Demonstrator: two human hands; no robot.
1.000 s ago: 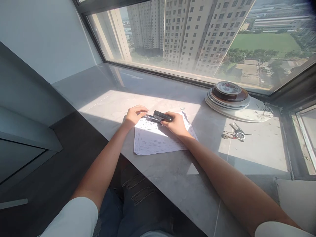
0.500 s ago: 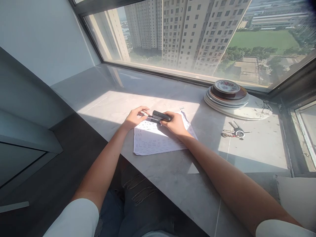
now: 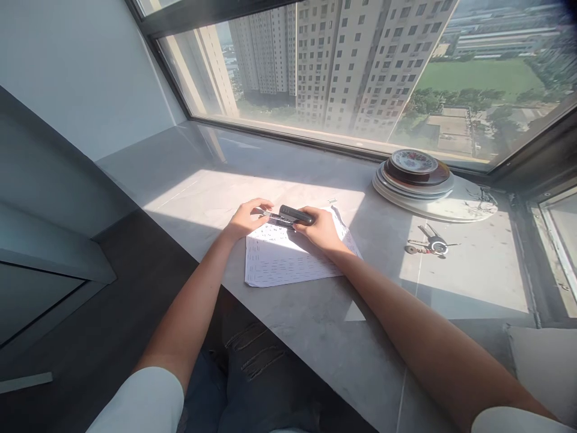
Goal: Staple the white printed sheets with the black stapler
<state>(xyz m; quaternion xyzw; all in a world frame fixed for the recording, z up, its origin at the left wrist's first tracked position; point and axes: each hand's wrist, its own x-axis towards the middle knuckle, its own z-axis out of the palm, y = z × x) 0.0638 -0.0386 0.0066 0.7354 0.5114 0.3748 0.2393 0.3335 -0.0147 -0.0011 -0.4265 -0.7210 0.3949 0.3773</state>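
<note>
A black stapler [image 3: 295,214] is spread apart, its upper arm raised off the base and metal rail. My right hand [image 3: 322,228] is wrapped round its rear end, thumb low and fingers over the top. At the front end is my left hand [image 3: 247,219], thumb and fingers curled about the metal tip of the rail; any small piece between them is too small to make out. Beneath lies a white sheet of paper [image 3: 288,264] covered with many short dark marks, one edge curled up on the right. A small strip, apparently staples [image 3: 332,200], rests beyond the paper.
Stacked plates [image 3: 412,177] stand by the window at right, on a large pale round board [image 3: 471,207]. Nearer me is a small metal model with wheels [image 3: 433,243]. The grey counter [image 3: 288,313] ends at a front edge before my legs. A white object [image 3: 545,361] is at lower right.
The view has shifted slightly, setting everything a little lower. My left fingers have closed in somewhat at the stapler's front end; the right hand keeps its hold.
</note>
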